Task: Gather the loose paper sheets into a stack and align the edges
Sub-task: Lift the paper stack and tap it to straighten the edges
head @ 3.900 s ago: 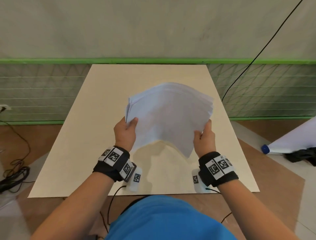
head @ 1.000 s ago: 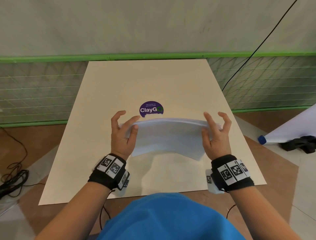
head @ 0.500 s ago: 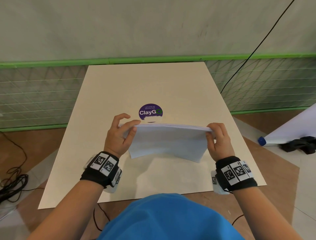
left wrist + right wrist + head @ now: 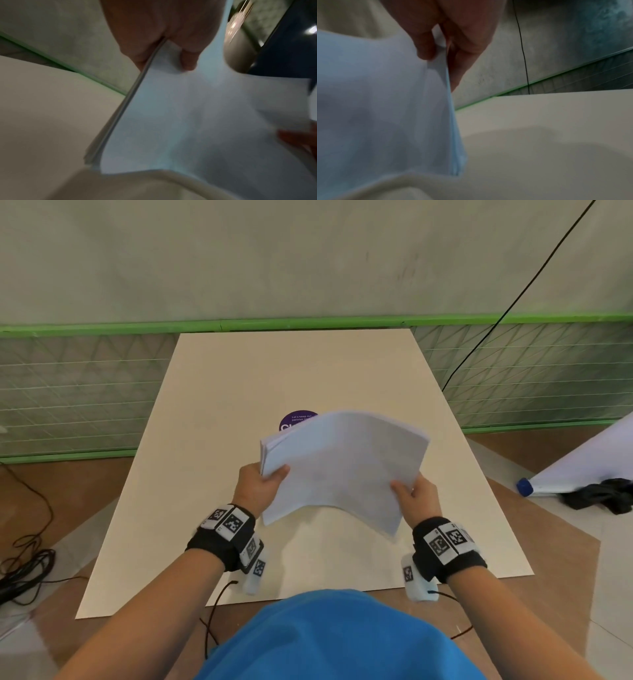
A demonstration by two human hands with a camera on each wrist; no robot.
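A stack of white paper sheets (image 4: 346,467) hangs in the air above the cream table (image 4: 219,440), bowed in the middle. My left hand (image 4: 263,486) pinches its left edge, thumb on top. My right hand (image 4: 412,494) pinches the right edge. In the left wrist view the stack (image 4: 197,121) shows its layered side edge, with my left hand (image 4: 164,44) clamped on it. The right wrist view shows the stack (image 4: 385,108) and my right hand (image 4: 443,44) gripping its edge between thumb and fingers.
A purple round sticker (image 4: 296,421) on the table is half hidden behind the paper. A green-framed mesh fence (image 4: 85,392) stands beyond the table. Black cables (image 4: 24,563) lie on the floor at left; a rolled white sheet and dark cloth (image 4: 599,491) lie at right.
Half a second ago the stack stood on its long edge on the table. Now both hands have lifted it and tipped it back, so its broad face looks up at me.
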